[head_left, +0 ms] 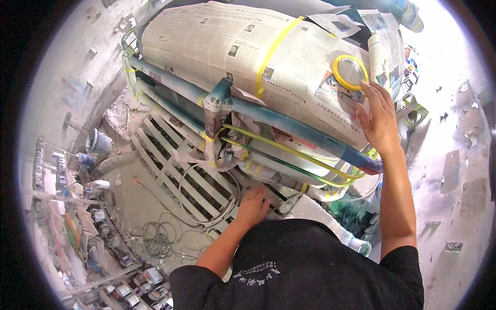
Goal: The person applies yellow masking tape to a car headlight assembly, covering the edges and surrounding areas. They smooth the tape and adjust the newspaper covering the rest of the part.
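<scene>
The tape roll [335, 74] on the curved newspaper [222, 39] could slide off if nudged by the loosely spread, seemingly empty right hand [381, 118] beside it; below the newspaper, the left hand's [252, 206] grip I cannot tell.

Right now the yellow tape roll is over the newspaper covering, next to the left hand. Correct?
Wrong hand. The head view shows the yellow tape roll over the newspaper covering, next to the right hand; the left hand is well away from it.
</scene>
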